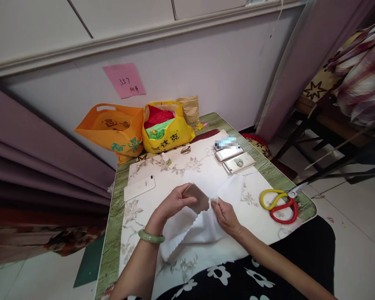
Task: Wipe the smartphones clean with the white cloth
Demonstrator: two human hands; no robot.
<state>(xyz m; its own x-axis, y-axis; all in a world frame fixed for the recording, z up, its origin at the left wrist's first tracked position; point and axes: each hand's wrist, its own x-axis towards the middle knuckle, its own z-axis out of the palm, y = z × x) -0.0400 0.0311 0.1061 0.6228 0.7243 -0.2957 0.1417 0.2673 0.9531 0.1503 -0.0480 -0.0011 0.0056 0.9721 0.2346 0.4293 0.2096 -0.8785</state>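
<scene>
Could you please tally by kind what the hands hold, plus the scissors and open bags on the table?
Phone in left hand: 1
White cloth in right hand: 1
Scissors: 1
Orange bag and yellow bag: 2
Total: 5

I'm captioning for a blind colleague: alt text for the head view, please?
A person's left hand holds a phone while the right hand grips a white cloth over a table. Scissors lie on the right; two bags stand behind.

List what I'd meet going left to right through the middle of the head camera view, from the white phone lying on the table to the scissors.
White phone, left hand, held phone, right hand, scissors.
</scene>
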